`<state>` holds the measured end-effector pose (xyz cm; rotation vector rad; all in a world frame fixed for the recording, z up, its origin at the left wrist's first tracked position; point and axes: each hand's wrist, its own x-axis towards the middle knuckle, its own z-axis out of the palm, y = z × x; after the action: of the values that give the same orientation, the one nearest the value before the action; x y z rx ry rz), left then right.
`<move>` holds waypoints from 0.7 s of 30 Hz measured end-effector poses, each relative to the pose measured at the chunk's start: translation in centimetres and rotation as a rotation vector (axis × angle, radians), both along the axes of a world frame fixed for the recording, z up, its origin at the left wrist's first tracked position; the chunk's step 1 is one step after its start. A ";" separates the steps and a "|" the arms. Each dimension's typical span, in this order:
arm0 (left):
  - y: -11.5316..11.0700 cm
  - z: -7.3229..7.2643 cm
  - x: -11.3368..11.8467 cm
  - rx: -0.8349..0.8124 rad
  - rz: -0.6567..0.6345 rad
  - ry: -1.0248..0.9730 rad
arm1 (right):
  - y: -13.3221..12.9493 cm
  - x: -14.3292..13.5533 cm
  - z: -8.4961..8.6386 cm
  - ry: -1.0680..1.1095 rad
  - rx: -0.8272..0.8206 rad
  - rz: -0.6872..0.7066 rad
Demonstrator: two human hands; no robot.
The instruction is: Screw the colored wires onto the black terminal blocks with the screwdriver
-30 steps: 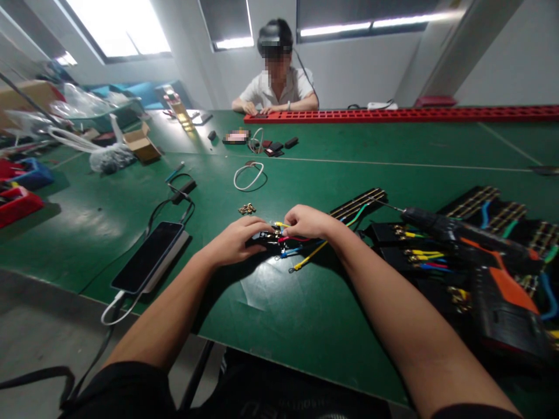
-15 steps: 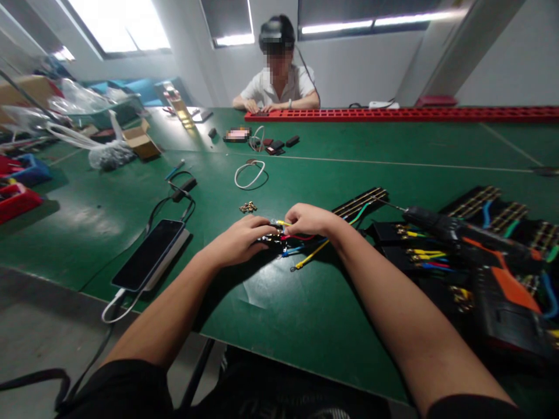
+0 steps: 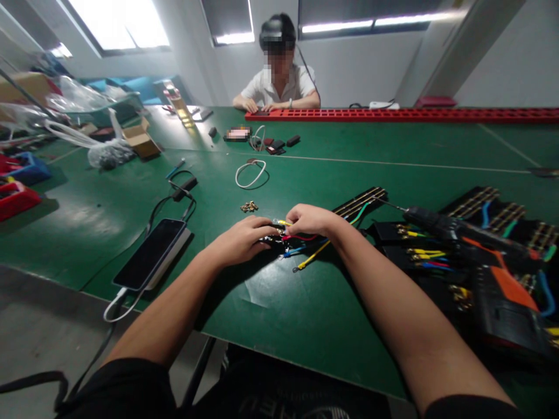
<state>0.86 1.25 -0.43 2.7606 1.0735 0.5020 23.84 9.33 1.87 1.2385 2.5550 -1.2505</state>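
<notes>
My left hand (image 3: 247, 238) is closed on the near left end of a dark wired assembly, its fingers bent over the metal parts. My right hand (image 3: 308, 220) pinches at the same end, fingers pressed together beside a yellow wire and a red wire (image 3: 305, 237); what lies between the fingertips is too small to make out. Below it a yellow wire (image 3: 315, 256) with a ring lug and a blue wire (image 3: 297, 250) stick out. The strip with brass bars (image 3: 360, 201) extends behind my right wrist. Small brass screws (image 3: 249, 206) lie in a pile beyond my left hand.
A power drill (image 3: 471, 244) lies at right over more wired strips (image 3: 471, 201). At left are a phone (image 3: 149, 254) and black cable. Across the green table (image 3: 279, 326) sits a person (image 3: 279, 81) behind a long red rail (image 3: 393, 115).
Both hands stay nearly in place at the assembly. The loose yellow wire's lug end has shifted slightly to the right.
</notes>
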 end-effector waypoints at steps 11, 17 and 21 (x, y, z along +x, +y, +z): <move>0.0 -0.1 0.2 -0.018 0.026 0.026 | 0.0 -0.2 0.5 -0.086 0.007 -0.030; 0.1 -0.2 0.1 -0.021 0.012 0.012 | 0.0 -0.7 1.4 -0.195 0.028 -0.011; 0.1 -0.3 0.1 -0.021 0.012 0.001 | -0.3 -1.2 2.2 -0.259 0.048 0.011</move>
<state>0.91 1.38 -0.72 2.7385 1.0904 0.4883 22.59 9.08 4.12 1.2982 2.4145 -0.9596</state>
